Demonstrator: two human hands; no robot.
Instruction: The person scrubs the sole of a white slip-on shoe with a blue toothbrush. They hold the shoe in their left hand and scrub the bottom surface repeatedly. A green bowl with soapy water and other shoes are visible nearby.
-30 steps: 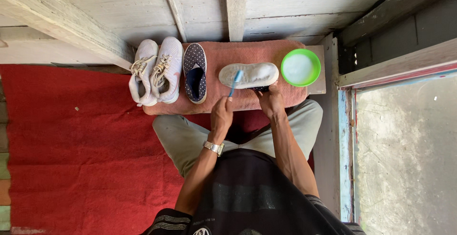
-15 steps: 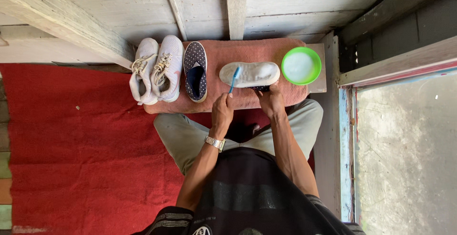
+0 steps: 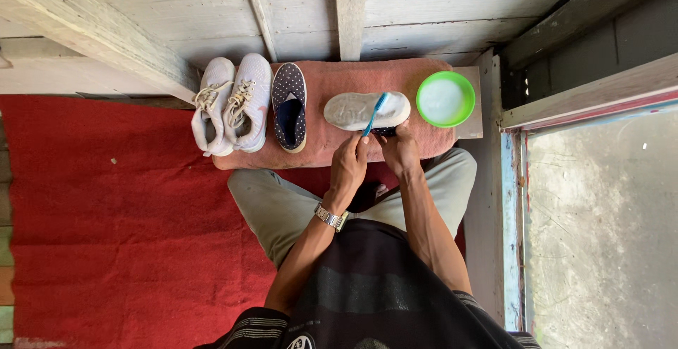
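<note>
Head view, looking down over lap and forearms. Left hand [image 3: 348, 160], watch at the wrist, closed around the handle of a blue toothbrush [image 3: 375, 111]; bristle end laid on the pale upturned sole of a slip-on shoe [image 3: 366, 110] just beyond the fingertips. Right hand [image 3: 400, 150] curled against the near edge of that shoe, fingers pinching its dark rim and pinning it to the pink towel [image 3: 353, 84].

Compared with half a second and a full second earlier: both hands, brush and shoe in nearly the same places, brush tilted at about the same angle; no shoe shifted. Read as scrubbing in progress on one patch of the sole, early to middle of the work.

Beyond and to the left of the left hand: a navy dotted slip-on [image 3: 289, 105], upright, then a pair of white lace-up sneakers [image 3: 233, 103], side by side and touching. Just right of the right hand: a green bowl [image 3: 445, 99] of pale cloudy liquid.

Hard to make out: bristles themselves, any foam on the sole, the upper of the scrubbed shoe underneath, the right thumb. Bench beneath the towel mostly covered. Lower torso cut off by the frame edge.
</note>
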